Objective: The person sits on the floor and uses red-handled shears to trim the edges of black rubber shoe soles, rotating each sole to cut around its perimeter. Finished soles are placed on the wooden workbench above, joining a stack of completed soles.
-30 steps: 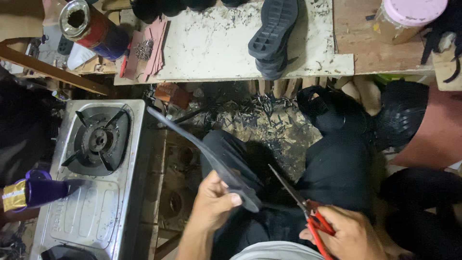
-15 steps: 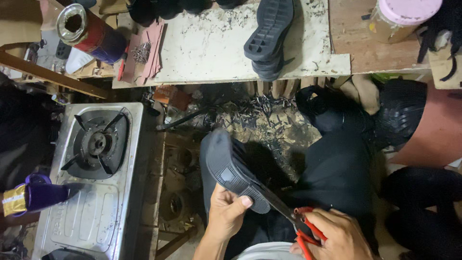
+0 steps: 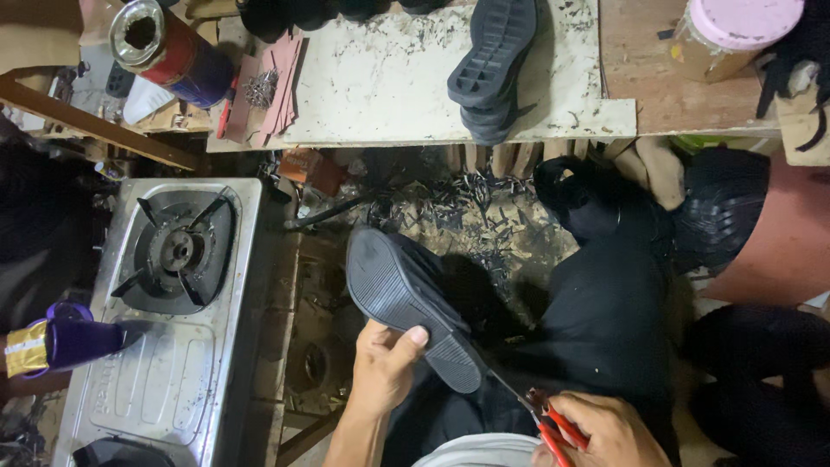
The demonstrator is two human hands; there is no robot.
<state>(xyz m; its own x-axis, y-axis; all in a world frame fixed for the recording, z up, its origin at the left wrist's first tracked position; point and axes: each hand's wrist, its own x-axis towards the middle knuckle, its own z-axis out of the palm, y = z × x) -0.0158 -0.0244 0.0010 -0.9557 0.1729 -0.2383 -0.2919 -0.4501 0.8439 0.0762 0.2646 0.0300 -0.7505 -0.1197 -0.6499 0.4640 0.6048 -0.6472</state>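
My left hand point(image 3: 382, 370) grips a black rubber shoe sole point(image 3: 406, 303) by its edge, tread side up, the toe pointing up-left over my lap. My right hand point(image 3: 601, 430) holds red-handled scissors point(image 3: 543, 413) whose blades meet the heel end of the sole. Both hands sit low in the head view, above my dark trousers.
A steel gas stove point(image 3: 164, 320) stands at the left with a purple tool point(image 3: 65, 339) lying across its edge. The bench above carries stacked black soles point(image 3: 494, 69), a red can point(image 3: 164, 47) and a pink-lidded jar point(image 3: 735, 30). Black rubber trimmings point(image 3: 467, 203) litter the floor.
The sole turned from edge-on to tread-up and drew closer to me. My left hand shifted its grip along the edge, and the scissors moved toward the heel end.
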